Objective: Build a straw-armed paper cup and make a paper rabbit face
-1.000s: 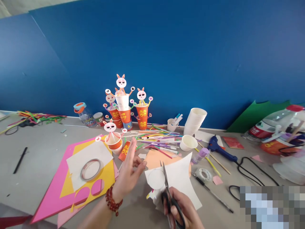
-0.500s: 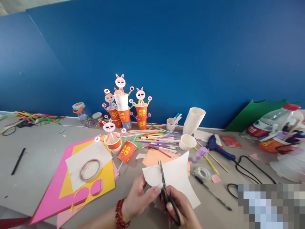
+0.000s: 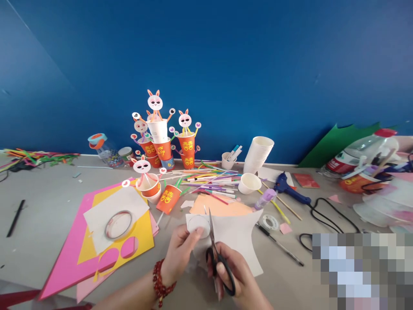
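Observation:
A small piece of white paper with a circle outlined on it (image 3: 195, 222) is pinched between the thumb and fingers of my left hand (image 3: 183, 247). Black-handled scissors (image 3: 212, 237) sit in my right hand (image 3: 237, 269), fingers through the loops. Their blades point away from me, slightly apart, along the right side of the circle. Beneath both hands a larger white sheet (image 3: 240, 232) with curved edges lies on the table. Peach paper (image 3: 219, 204) shows just behind it. A red bead bracelet (image 3: 161, 277) circles my left wrist.
Rabbit-faced paper cup figures (image 3: 156, 133) stand at the back left. A tape ring (image 3: 118, 224) rests on white, yellow and pink sheets. To the right are a stack of white cups (image 3: 258, 155), a glue stick (image 3: 265, 199), a blue glue gun (image 3: 290, 189), a pen (image 3: 280, 245) and a bottle (image 3: 361, 153).
The view has shifted slightly, so most things sit further left and higher. My left thumb now lies further over the circle. The scissors stay beside the paper's right edge.

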Demonstrator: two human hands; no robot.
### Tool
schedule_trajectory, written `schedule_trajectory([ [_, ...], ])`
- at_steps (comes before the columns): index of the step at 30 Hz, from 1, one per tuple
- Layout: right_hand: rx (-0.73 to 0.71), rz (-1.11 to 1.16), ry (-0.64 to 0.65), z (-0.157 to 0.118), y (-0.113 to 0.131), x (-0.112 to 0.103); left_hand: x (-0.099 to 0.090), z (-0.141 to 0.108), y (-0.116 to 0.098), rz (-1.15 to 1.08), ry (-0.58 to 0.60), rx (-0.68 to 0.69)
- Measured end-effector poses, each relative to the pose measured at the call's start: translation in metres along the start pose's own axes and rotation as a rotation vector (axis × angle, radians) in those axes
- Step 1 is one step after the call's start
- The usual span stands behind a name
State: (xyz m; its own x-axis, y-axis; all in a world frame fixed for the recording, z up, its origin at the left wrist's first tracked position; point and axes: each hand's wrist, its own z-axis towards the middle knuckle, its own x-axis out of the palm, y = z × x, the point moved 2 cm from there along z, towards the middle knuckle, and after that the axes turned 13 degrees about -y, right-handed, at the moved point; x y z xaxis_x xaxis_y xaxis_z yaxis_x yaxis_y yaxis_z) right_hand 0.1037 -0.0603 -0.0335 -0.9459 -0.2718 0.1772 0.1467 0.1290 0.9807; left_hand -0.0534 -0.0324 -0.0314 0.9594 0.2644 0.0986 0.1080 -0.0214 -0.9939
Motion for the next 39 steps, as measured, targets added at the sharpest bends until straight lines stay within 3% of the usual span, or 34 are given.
schedule_trajectory([
  [26, 0.011, -0.171, -0.038, 0.001, 0.009, -0.01, 0.002, -0.001, -0.009, -0.036, 0.128, -0.05],
  [39, 0.025, -0.185, -0.048, -0.001, 0.008, -0.01, 0.004, -0.001, -0.011, -0.053, 0.115, -0.102],
])
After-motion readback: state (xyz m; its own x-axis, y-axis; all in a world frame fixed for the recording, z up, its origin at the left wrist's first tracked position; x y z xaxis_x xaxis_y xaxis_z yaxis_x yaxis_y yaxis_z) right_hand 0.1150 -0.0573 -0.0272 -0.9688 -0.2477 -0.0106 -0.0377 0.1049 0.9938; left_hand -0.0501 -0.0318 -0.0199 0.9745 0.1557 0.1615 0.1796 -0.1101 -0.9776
